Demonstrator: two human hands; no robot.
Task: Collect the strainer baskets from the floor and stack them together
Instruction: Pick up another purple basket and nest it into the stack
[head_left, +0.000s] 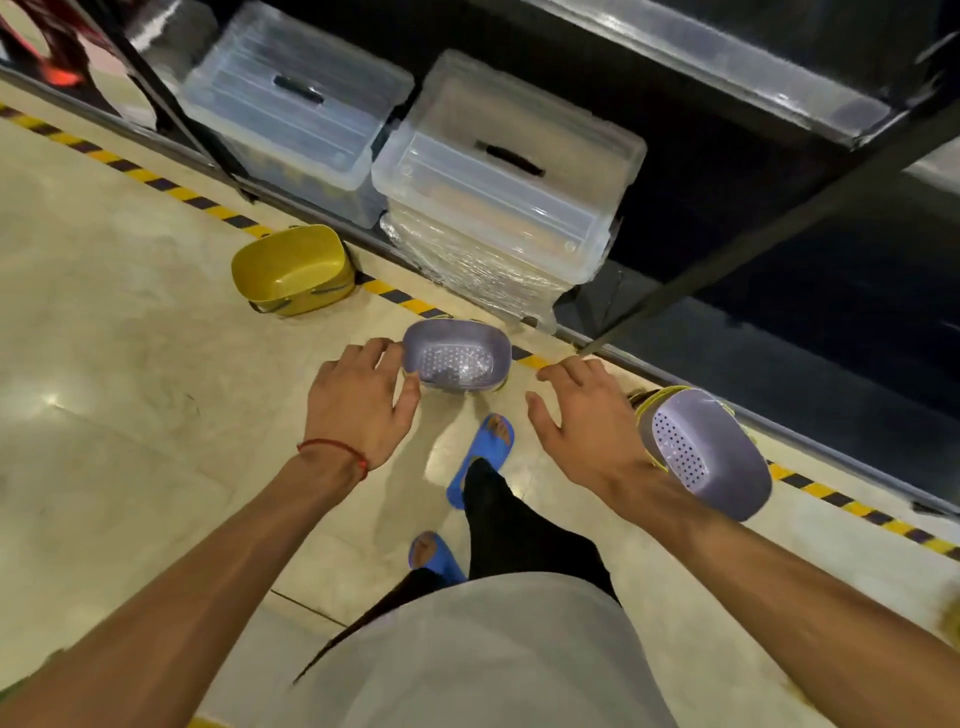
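Note:
A purple strainer basket (456, 356) lies on the floor by the striped tape line, its perforated bottom facing me. My left hand (363, 400) reaches its left rim, fingertips touching it, fingers relaxed. My right hand (582, 421) hovers to the basket's right with fingers spread, holding nothing. A second purple strainer basket (711, 452) with a yellow one nested under it lies tipped on the floor to the right, beside my right wrist. A yellow basket (291, 270) sits on its side further left near the shelf.
A black metal shelf rack (727, 291) runs along the back, holding clear lidded plastic bins (504, 171), one stack wrapped in film. Yellow-black tape (171, 189) marks the floor edge. My feet in blue slippers (483, 457) stand just below the basket.

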